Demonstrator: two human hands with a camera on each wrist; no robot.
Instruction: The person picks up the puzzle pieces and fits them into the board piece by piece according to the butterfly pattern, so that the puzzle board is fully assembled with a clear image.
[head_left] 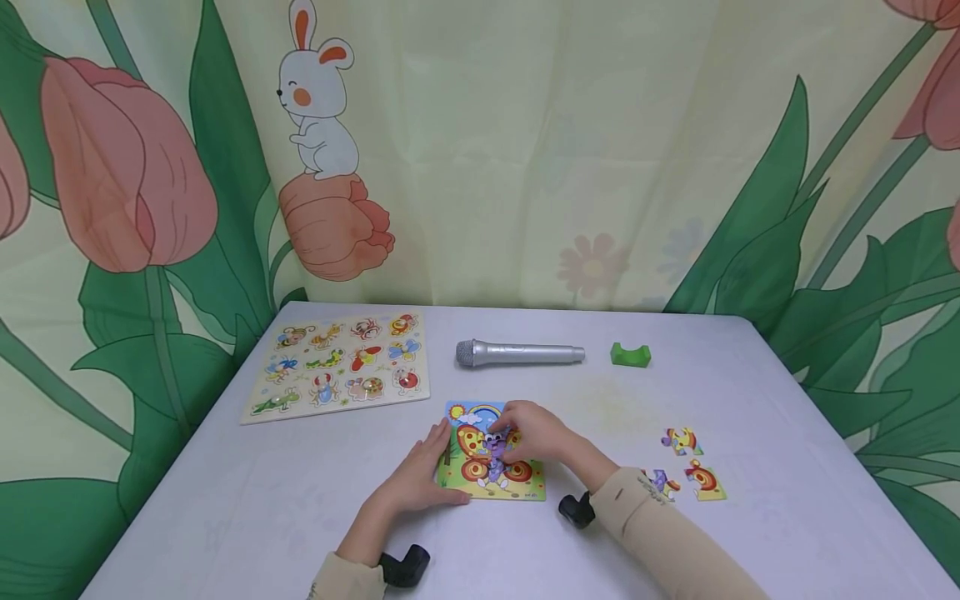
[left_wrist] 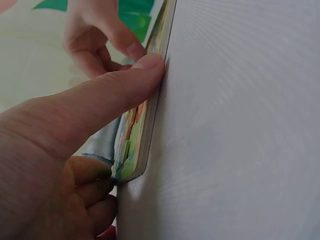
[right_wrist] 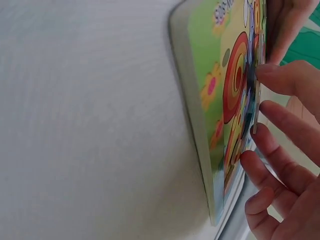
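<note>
A small butterfly puzzle board [head_left: 491, 492] lies on the table, with a sun and a rainbow along its top. My left hand [head_left: 416, 475] holds it at the near left corner, the thumb [left_wrist: 125, 82] along the near edge and the other fingers at the left side. Over the upper middle of the board, my right hand [head_left: 536, 429] pinches a thin puzzle piece [right_wrist: 257, 112], seen edge-on in the right wrist view. Fingers cover part of that piece and of the butterfly's right wing.
Loose puzzle pieces [head_left: 705, 481] lie to the right, one partly behind the right sleeve [head_left: 660, 533]. Farther back are a larger insect puzzle board [head_left: 300, 411], a silver toy microphone [head_left: 525, 354] and a green block [head_left: 631, 357]. A printed curtain [head_left: 487, 167] hangs behind the table.
</note>
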